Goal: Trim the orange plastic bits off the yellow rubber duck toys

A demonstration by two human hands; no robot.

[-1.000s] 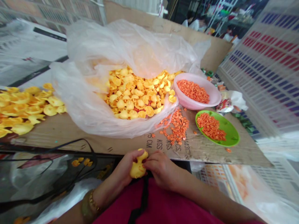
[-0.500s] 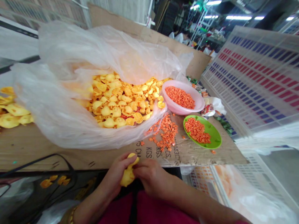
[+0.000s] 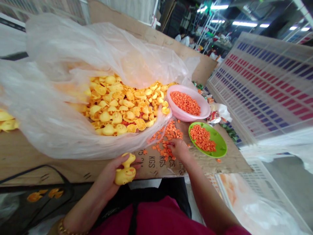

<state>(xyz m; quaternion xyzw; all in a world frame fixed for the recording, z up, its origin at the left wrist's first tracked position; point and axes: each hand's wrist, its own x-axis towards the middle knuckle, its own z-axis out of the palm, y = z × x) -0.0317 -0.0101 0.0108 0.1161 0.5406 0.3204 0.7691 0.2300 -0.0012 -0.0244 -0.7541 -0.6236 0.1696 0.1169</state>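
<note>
Bare left hand [image 3: 111, 178]: cupped, palm turned inward, thumb laid over the top, fingers reaching round behind
Left forearm [image 3: 85, 204]: angled forward and inward from the lower left
Bare right hand [image 3: 179, 150]: farther forward than the left, back upward, fingers bent; whether fingertips meet is unclear
Right forearm [image 3: 204, 189]: stretched forward, slanting inward

Toy duck [image 3: 125, 175], seven o'clock from view centre: smooth, soft sheen. Bag [image 3: 61, 142], ten o'clock: wrinkled translucent plastic. Bowl [image 3: 178, 114], two o'clock, and dish [image 3: 218, 140], four o'clock: smooth plastic; cardboard sheet [image 3: 80, 168], eight o'clock: matt.
</note>
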